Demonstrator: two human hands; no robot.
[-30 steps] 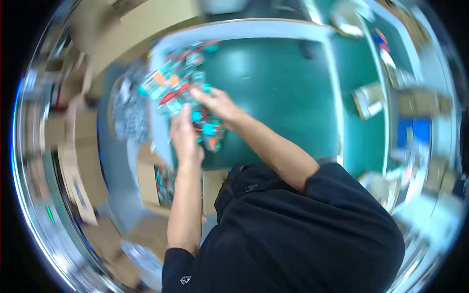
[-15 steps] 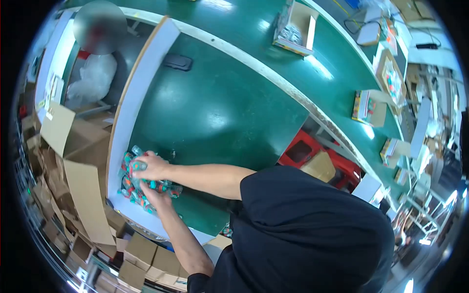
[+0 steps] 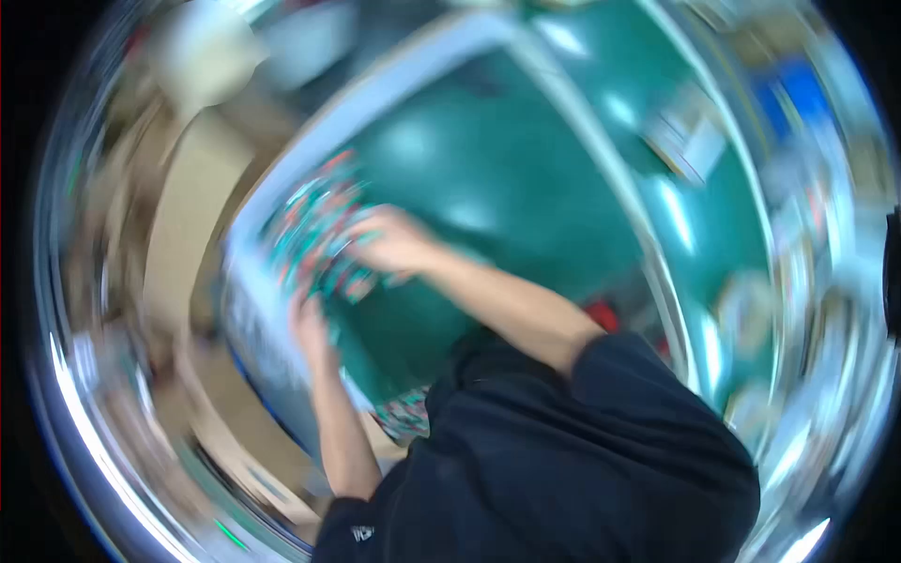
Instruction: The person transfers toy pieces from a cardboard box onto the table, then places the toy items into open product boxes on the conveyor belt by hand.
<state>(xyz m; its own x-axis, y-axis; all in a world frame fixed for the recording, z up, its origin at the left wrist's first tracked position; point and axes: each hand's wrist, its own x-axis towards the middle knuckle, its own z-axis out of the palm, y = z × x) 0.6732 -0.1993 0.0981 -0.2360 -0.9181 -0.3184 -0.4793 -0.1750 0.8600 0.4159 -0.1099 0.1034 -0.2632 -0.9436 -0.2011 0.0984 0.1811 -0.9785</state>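
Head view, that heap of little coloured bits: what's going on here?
A person has both bare hands at a heap of small red and teal pieces on a green tabletop, beside its pale border. The right hand is at the heap's right side, the left hand at its near end. Blur hides whether either grips a piece.

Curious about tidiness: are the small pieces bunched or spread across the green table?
Bunched: the small pieces crowd together at one side of the green table.

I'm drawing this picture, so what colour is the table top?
The table top is dark green, seen in the head view.
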